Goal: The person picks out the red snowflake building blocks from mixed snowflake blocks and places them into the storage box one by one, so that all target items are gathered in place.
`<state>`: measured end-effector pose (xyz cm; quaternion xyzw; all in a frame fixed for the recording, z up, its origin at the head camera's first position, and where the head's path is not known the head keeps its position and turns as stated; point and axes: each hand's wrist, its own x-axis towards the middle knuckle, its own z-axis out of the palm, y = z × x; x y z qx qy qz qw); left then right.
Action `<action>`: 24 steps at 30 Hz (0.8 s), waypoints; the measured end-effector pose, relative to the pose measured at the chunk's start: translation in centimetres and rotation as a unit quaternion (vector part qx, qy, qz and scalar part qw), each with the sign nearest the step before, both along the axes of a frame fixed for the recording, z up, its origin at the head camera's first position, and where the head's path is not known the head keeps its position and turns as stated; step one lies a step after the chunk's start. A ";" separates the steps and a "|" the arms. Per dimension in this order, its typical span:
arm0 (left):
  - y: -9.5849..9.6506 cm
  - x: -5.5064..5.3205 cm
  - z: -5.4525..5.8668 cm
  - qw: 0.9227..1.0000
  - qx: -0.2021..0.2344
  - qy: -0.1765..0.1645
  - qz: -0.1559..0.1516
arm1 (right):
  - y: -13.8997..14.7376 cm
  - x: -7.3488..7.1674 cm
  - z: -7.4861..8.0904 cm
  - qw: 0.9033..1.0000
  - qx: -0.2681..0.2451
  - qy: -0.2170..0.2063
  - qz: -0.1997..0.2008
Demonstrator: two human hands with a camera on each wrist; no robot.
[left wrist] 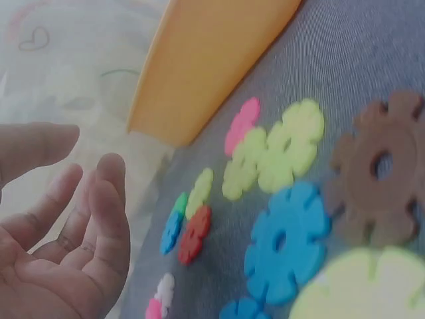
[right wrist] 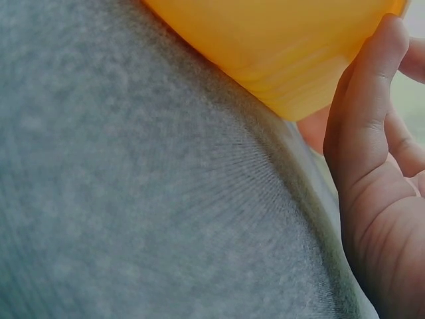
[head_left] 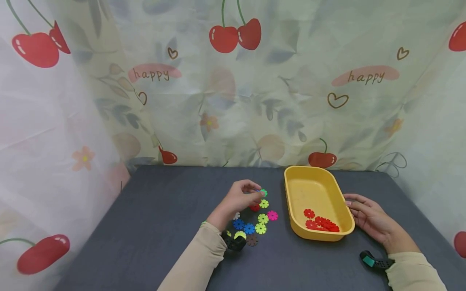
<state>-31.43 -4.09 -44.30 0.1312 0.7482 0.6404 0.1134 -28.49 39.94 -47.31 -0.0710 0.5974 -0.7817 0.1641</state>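
Note:
Over the far end of a scatter of flower-shaped plastic discs, my left hand point(head_left: 241, 197) hovers with bent fingers. In the left wrist view a gap shows between thumb and fingertips of the left hand point(left wrist: 73, 246), with nothing in it. Closest to it are a green disc point(head_left: 264, 192), a yellow-green disc point(head_left: 263, 203) and a red disc point(left wrist: 195, 234). A yellow plastic tray point(head_left: 306, 184) holds several red discs point(head_left: 322, 223) at its near end. At the tray's right side, the fingertips of my right hand point(head_left: 375, 221) touch the outer wall, fingers loosely extended.
Blue discs point(head_left: 249, 228), a pink disc point(head_left: 272, 215), a brown disc point(head_left: 252, 240) and more yellow-green ones lie left of the tray. Dark cloth covers the table point(head_left: 156, 214). A printed curtain point(head_left: 233, 101) hangs behind and at both sides.

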 end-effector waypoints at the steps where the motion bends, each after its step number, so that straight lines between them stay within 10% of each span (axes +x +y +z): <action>1: -0.2 0.0 -0.1 1.000 -0.005 0.003 0.004 | 0.0 0.0 0.0 1.000 0.004 -0.001 -0.003; 24: -1.3 -0.5 -1.6 0.991 -0.120 0.048 0.026 | -0.1 0.0 0.1 0.999 0.034 -0.002 -0.013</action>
